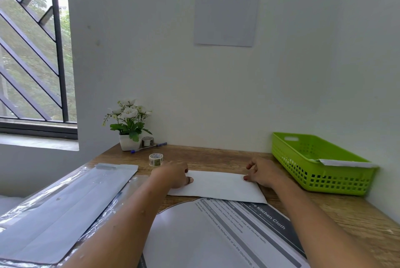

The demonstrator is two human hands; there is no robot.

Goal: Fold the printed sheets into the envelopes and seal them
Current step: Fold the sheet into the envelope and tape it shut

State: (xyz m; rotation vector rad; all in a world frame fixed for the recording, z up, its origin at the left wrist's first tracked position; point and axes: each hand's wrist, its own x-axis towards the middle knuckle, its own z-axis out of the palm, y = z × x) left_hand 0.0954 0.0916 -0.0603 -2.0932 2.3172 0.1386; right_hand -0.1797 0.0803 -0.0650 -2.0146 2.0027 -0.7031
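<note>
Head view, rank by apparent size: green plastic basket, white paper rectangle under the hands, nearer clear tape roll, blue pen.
1. green plastic basket
2. white paper rectangle
3. blue pen and nearer clear tape roll: unranked; pen longer, roll bulkier, both small.

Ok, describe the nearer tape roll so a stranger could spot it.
On the wooden desk, find the white flower pot at the back. In front of it, beyond the left hand, stands the tape roll: pale and printed, unlike the darker roll beside the pot.
</note>
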